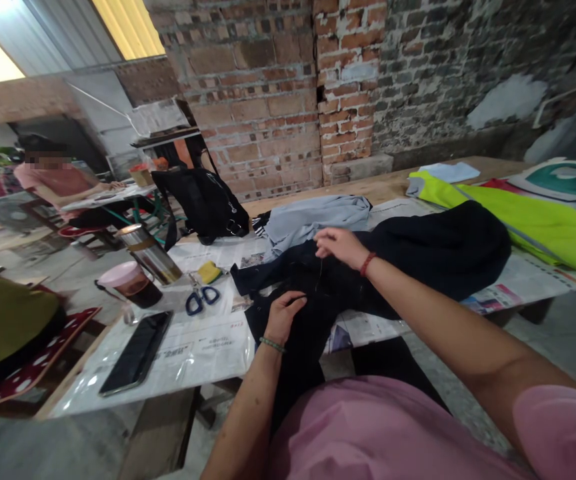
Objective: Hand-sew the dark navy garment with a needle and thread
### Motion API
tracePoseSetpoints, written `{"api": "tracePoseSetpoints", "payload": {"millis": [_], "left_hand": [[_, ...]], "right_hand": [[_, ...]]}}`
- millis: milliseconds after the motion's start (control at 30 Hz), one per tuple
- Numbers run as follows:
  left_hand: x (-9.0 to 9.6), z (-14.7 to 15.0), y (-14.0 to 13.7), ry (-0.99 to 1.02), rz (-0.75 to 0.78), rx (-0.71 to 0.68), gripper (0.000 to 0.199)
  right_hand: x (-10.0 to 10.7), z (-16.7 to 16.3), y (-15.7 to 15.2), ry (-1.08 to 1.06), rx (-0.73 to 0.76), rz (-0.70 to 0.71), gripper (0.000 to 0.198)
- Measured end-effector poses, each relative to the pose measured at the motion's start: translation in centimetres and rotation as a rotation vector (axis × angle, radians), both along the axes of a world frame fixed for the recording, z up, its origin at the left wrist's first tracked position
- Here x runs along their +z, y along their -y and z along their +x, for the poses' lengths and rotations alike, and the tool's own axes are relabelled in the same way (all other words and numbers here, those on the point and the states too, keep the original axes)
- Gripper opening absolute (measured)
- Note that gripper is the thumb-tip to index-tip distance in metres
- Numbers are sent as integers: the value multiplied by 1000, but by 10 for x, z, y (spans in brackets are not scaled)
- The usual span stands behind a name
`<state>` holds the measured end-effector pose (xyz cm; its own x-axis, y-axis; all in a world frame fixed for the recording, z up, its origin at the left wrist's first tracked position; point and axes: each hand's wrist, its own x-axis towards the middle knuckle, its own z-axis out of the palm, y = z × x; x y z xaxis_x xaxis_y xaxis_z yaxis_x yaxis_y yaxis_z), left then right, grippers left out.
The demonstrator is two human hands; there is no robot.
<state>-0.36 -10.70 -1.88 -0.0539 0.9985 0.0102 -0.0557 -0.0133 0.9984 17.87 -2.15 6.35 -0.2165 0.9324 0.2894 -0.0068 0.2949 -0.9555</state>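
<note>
A dark navy garment (pixel 433 247) is spread over the paper-covered table and reaches down to my lap. My left hand (pixel 284 319), with a green bead bracelet at the wrist, pinches the near edge of this cloth between thumb and fingers. Raised just above the garment, my right hand (pixel 341 247) has its fingers pinched together and wears a red bracelet. A thin light thread (pixel 322 272) runs from its fingertips down to the cloth. Whether a needle is also in those fingers is too small to make out.
Left on the table are a phone (pixel 137 353), blue-handled scissors (pixel 202 300), a lidded cup (pixel 131 283), a steel flask (pixel 151 253) and a black bag (pixel 201 203). Behind lies grey-blue cloth (pixel 318 217); right, a yellow vest (pixel 533 230) and an iron (pixel 563 177). A person (pixel 61 177) sits far left.
</note>
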Motion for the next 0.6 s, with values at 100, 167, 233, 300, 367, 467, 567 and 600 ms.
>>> {"api": "tracePoseSetpoints", "payload": {"millis": [100,167,233,300,367,467,567,600], "left_hand": [[0,1,0,-21,29,14,16],[0,1,0,-26,40,17,15],[1,1,0,-23,50,16,14],[1,1,1,-26,57,10,14],[1,0,1,-34,58,-2,14],[2,1,2,-34,55,-10,13],[3,1,2,-43,75,-2,12],[3,1,2,-50,82,-1,12]], "right_hand": [[-21,-4,20,537,96,322,16],[-31,-4,31,815,134,470,22],[-34,-3,38,1009,133,522,26],[-33,-2,41,1121,121,543,29],[-31,-1,41,1178,120,556,30],[-30,-2,40,1200,128,570,29],[-33,-3,40,1160,164,584,29],[-34,-3,40,1143,178,584,28]]}}
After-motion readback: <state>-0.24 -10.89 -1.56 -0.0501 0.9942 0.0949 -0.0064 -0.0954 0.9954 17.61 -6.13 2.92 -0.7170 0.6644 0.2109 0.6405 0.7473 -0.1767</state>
